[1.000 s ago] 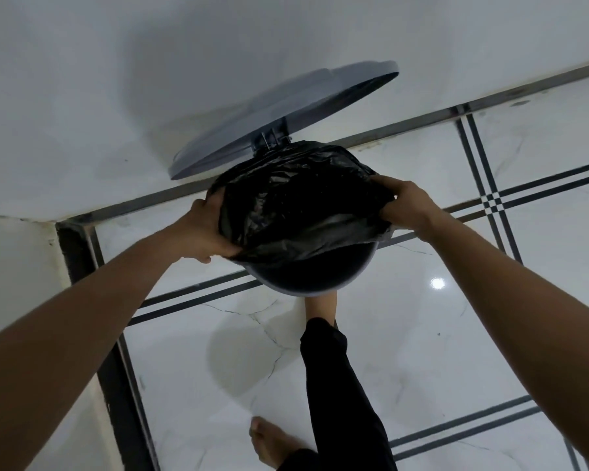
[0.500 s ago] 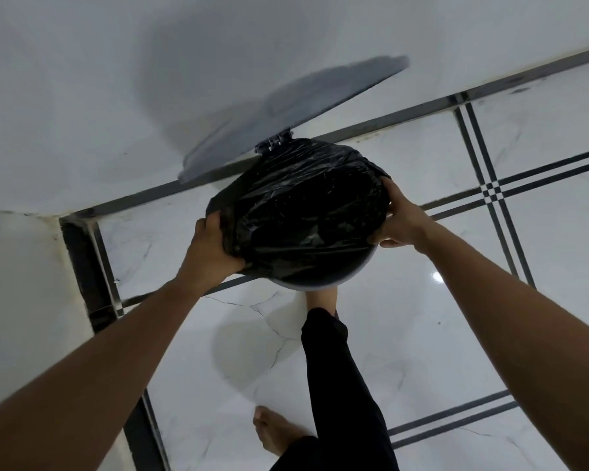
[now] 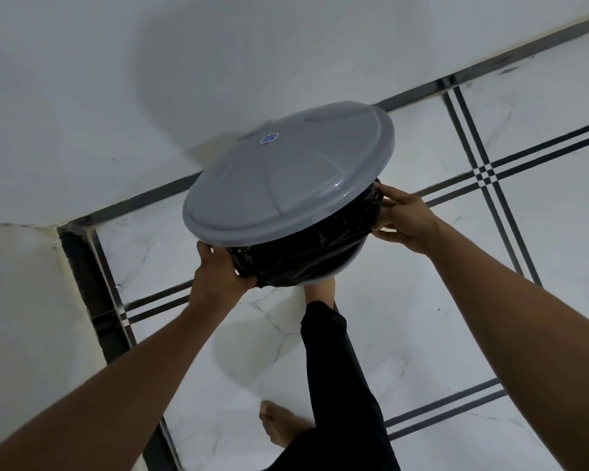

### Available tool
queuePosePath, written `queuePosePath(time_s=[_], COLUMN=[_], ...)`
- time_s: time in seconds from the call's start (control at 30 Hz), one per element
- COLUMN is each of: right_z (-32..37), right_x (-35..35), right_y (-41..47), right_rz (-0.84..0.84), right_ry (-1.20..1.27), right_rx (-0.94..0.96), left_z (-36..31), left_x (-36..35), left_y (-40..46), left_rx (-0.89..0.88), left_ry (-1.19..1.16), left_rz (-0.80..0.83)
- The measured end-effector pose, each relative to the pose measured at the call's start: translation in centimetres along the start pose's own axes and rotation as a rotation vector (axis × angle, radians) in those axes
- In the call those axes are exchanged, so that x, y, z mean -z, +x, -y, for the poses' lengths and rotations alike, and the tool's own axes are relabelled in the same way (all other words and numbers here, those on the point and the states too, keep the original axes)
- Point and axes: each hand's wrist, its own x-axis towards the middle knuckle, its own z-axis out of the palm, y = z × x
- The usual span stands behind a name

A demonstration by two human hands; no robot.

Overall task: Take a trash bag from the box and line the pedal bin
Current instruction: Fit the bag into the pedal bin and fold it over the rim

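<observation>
We're over the pedal bin [image 3: 349, 258] now, both arms reaching down to it. Our left hand [image 3: 220, 278] is curled onto the black trash bag [image 3: 306, 253], fingers [image 3: 242, 282] closed on the plastic where it folds down over the rim, pinning it so it can't slide back inside. Over on the far side, our right hand [image 3: 407, 219] has its fingers [image 3: 386, 195] only partly bent, tips pressing the bag's edge against the bin just under the lid; whether they pinch the film or merely push on it, we can't tell. The grey lid [image 3: 286, 178] sits low above the fingers of both hands, nearly down on the bag, tilted a little toward the wall. Below our hands a bare foot [image 3: 320, 290] disappears under the bin, presumably at the pedal, though the pedal itself is hidden. The other foot [image 3: 279, 424] stands on the white tiled floor [image 3: 456, 317]. The bag looks wrapped around the rim, so lining seems close to finished. No box in sight.
</observation>
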Motion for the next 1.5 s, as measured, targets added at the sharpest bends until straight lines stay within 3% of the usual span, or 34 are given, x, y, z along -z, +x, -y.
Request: queuePosePath(time_s=[0.2,0.37,0.43,0.57,0.67,0.77,0.83,1.0,1.13,1.3,1.4,1.5], right_z=[-1.3,-0.9,-0.8,-2.0,-2.9,-2.4,-1.6,0.1,-1.9,-2.7,-3.0,-3.3], right_x=[-0.7,-1.0,-1.1,-2.1,-3.0,-3.3,-3.6,-3.5,-2.9,-3.4,-3.9,-4.3], right_y=[-0.7,-0.6,-0.9,-0.7,0.3,1.2,1.2,-0.1,0.7,1.5,1.7,2.2], right_rz=[0.137,0.121,0.091,-0.081,-0.181,-0.108,-0.019,0.123,0.095,-0.052,-0.200,-0.375], right_ry=[0.020,-0.089,-0.258,-1.000,-1.080,-1.072,-0.944,0.174,0.253,0.356,-0.069,-0.710], right_rx=[-0.022,-0.004,0.038,0.351,0.451,0.354,0.223,-0.091,-0.058,-0.080,-0.006,0.296], left_z=[-0.9,-0.5,-0.4,-1.8,-2.9,-2.0,-1.1,-0.8,-0.3,-1.5,-1.6,-2.9], left_x=[-1.7,-1.8,-2.3,-3.5,-2.7,-1.4,-0.8,-0.3,-0.3,-2.3,-3.7,-4.2], left_y=[-1.6,0.3,0.5,-0.3,0.2,2.3,3.6,3.2,1.6,0.5,0.1,-0.2], left_rx=[0.007,0.034,0.065,0.109,0.134,0.137,0.120,0.292,0.295,0.351,0.410,0.386], left_ry=[-0.394,-0.402,-0.346,-0.252,-0.159,-0.093,-0.119,-0.742,-1.021,-0.962,-0.845,-0.677], left_rz=[0.082,0.017,-0.050,-0.202,-0.228,-0.225,-0.179,0.148,0.225,0.026,-0.076,-0.153])
